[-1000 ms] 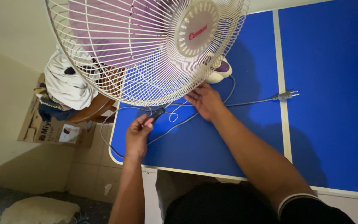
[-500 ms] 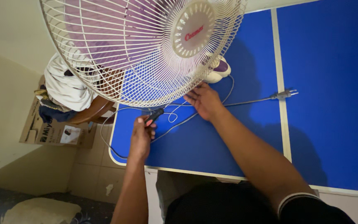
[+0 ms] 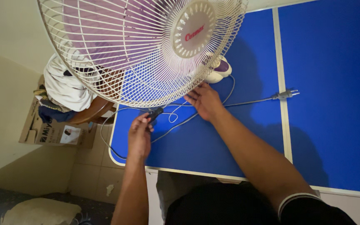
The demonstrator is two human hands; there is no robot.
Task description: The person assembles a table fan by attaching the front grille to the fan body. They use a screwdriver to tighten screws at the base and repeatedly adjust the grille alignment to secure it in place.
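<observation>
Seen from above, two bare forearms reach up from the bottom of the frame over a blue table [image 3: 238, 137]. The left hand [image 3: 139, 135], left of centre, is curled closed around a small dark-handled tool [image 3: 154, 113], whose tip points up toward the lower rim of a fan's cream wire guard [image 3: 117, 54]. The right hand [image 3: 205, 101], at centre, lies palm down with fingers loosely spread, its fingertips at the guard's lower edge and resting over a grey power cord [image 3: 246, 101].

The fan fills the upper left and centre, with purple blades behind the wires and a round cream hub. Its white and purple base [image 3: 218, 71] sits on the table just above the right hand. The cord loops across the table between the hands and runs right to a plug [image 3: 286, 94] lying on a pale seam.

At the left edge, a cardboard box [image 3: 51, 125] on the floor holds bundled clothes, with white cloth [image 3: 65, 89] draped above it.
</observation>
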